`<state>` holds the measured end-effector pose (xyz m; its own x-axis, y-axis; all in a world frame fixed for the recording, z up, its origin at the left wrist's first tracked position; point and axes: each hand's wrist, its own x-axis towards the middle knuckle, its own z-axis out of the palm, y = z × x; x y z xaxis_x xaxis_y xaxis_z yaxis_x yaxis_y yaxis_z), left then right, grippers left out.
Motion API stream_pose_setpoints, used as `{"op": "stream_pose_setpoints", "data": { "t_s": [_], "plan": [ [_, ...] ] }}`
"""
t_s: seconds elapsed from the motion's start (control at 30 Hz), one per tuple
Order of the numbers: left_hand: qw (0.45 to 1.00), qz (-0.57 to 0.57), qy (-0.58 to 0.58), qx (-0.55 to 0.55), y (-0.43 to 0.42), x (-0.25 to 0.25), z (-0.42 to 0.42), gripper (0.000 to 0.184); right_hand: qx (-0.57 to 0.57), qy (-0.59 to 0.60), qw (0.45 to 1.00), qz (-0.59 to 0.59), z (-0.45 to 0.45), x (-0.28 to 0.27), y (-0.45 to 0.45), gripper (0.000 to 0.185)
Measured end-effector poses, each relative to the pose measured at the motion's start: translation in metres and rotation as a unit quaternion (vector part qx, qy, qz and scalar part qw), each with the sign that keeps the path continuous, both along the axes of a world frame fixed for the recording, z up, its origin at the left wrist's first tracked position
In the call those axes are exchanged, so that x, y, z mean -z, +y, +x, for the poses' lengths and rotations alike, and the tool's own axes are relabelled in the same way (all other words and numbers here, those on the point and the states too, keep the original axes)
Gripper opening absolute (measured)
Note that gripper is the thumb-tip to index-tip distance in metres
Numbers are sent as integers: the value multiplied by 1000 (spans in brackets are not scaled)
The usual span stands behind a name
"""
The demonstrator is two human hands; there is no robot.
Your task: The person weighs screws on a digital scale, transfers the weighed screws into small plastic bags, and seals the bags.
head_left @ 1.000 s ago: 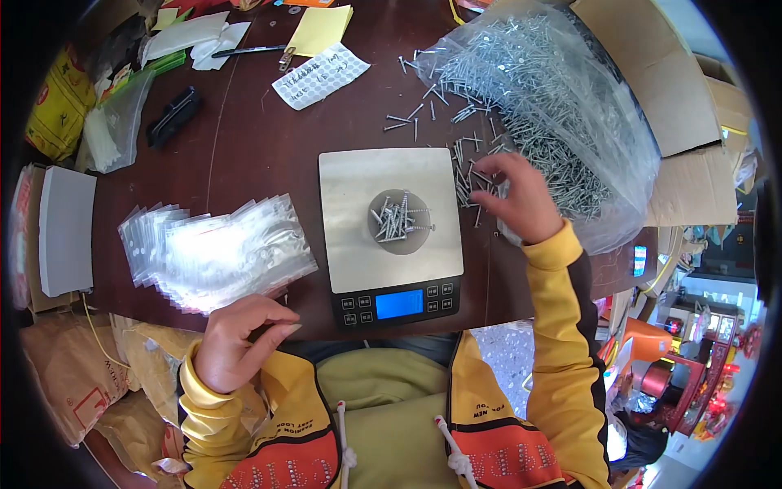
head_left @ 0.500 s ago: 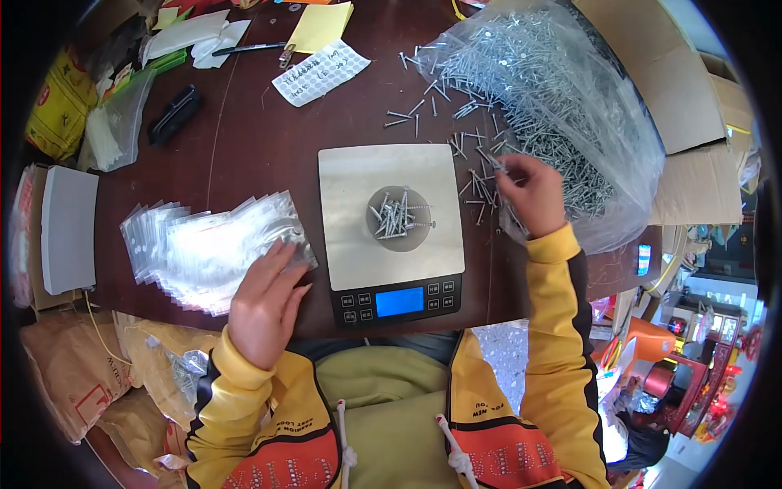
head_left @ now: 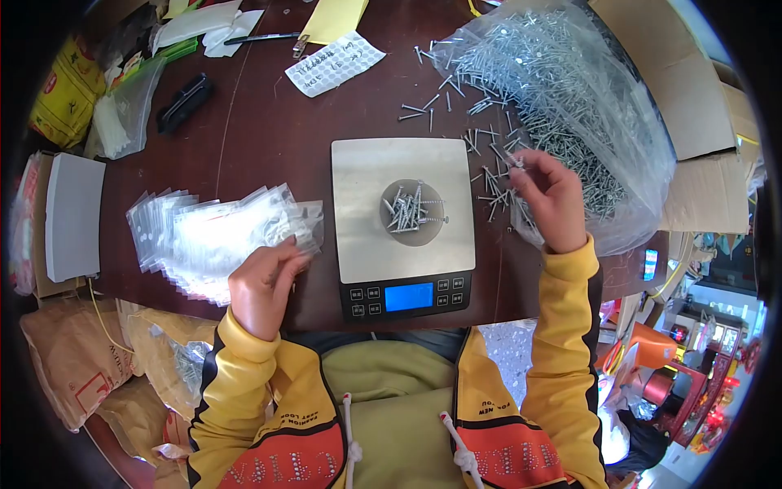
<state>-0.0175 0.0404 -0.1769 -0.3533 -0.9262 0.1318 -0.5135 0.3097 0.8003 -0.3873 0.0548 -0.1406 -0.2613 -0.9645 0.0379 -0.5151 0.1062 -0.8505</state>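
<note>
I have the left hand (head_left: pixel 262 285) pinching a bag (head_left: pixel 310 218) at its fingertips, the right hand (head_left: pixel 555 196) gripping screws (head_left: pixel 515 161) beside the loose pile (head_left: pixel 495 191).

Clock centring on scale (head_left: pixel 403 155): I'm seeing bare tabletop (head_left: pixel 269 134) giving passage at 4 and 10 o'clock, black object (head_left: pixel 185 103) interrupting 10 farther out; loose screws (head_left: pixel 490 181), screw bag (head_left: pixel 643 163) blocking 2; right hand (head_left: pixel 555 196) filling 3; sachet pile (head_left: pixel 224 232), left hand (head_left: pixel 265 285) crowding 8 to 9.

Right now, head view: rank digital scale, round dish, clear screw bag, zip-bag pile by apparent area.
1. Clear screw bag
2. Digital scale
3. Zip-bag pile, partly hidden by the left hand
4. Round dish
</note>
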Motion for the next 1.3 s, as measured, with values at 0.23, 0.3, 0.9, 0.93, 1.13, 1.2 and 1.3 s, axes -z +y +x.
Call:
{"op": "stream_pose_setpoints", "data": {
  "t_s": [0.23, 0.3, 0.9, 0.93, 1.13, 1.2, 1.3],
  "plan": [
    [1000, -13, -19, -3, 2, -19, -3, 23, -125, 24, 988, -85, 70, -27, -1, 23],
    [999, -39, -18, -3, 2, -23, -1, 27, -107, 59, 988, -96, 59, -24, 0, 23],
    [985, 28, 55, 159, 24, -66, -8, 13, -166, 1, 986, 5, 44, -30, 56, 21],
    [973, -2, 75, 216, 26, -62, -17, 15, -219, -63, 973, 37, 62, -33, 59, 23],
    [885, 55, 204, 414, 42, -55, -33, 15, -441, -253, 857, -87, 122, -15, 79, 16],
    [862, 96, 194, 459, 44, -55, -32, 14, -450, -279, 841, -111, 123, -16, 82, 19],
    [867, 117, 174, 452, 53, -53, -32, 13, -415, -329, 838, -130, 106, -14, 85, 22]
  ]
}}
